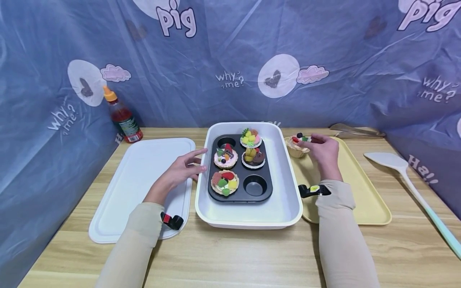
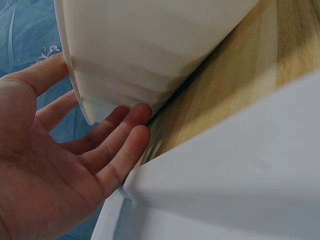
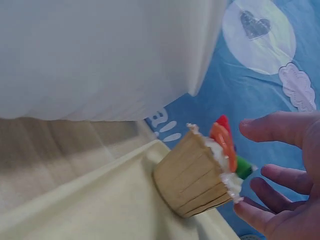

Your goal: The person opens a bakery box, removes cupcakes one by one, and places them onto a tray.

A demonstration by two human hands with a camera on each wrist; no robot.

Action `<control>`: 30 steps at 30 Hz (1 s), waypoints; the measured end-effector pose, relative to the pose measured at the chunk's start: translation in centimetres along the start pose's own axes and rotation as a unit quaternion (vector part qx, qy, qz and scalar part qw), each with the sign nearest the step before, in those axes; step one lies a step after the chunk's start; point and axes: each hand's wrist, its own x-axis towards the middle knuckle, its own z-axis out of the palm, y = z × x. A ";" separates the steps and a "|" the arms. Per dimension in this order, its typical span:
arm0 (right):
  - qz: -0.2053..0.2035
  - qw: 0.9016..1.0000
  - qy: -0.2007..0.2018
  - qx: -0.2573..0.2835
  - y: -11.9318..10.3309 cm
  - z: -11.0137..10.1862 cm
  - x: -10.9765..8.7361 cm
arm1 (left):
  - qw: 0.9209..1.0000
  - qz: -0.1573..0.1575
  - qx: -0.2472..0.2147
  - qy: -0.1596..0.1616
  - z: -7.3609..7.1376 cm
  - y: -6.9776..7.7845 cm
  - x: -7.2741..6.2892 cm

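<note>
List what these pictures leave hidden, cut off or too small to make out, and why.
Muffin pan: near-left cup hidden by a fruit tart, head view.
Sauce bottle: label text too small, head view.
Spatula handle: end cut off by the head view's right edge.

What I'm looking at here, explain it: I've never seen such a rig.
There is no robot, just a person's two bare hands. The wide picture comes from a camera on the head; the two close ones come from cameras on the left and right wrists.

On the table, a white tub holds a dark tin with four cakes. A white tray lies to the left, a yellow tray to the right. A bottle and a spatula are farther out.

The left hand is at the tub's rim. The right hand is around a fifth cake on the yellow tray, fingers spread; no firm grip shows.
</note>
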 end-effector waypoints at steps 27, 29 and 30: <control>-0.130 0.974 -0.026 0.185 -8.7 -0.2 -5.3 | 1.000 -0.007 0.006 -0.002 0.1 0.1 0.3; -0.139 0.981 -0.045 0.129 -9.0 1.3 -5.6 | 1.000 -0.010 0.010 0.001 0.0 0.0 0.2; -0.141 0.983 -0.055 0.103 -9.1 2.0 -5.7 | 1.000 -0.010 0.011 0.002 0.0 0.0 0.2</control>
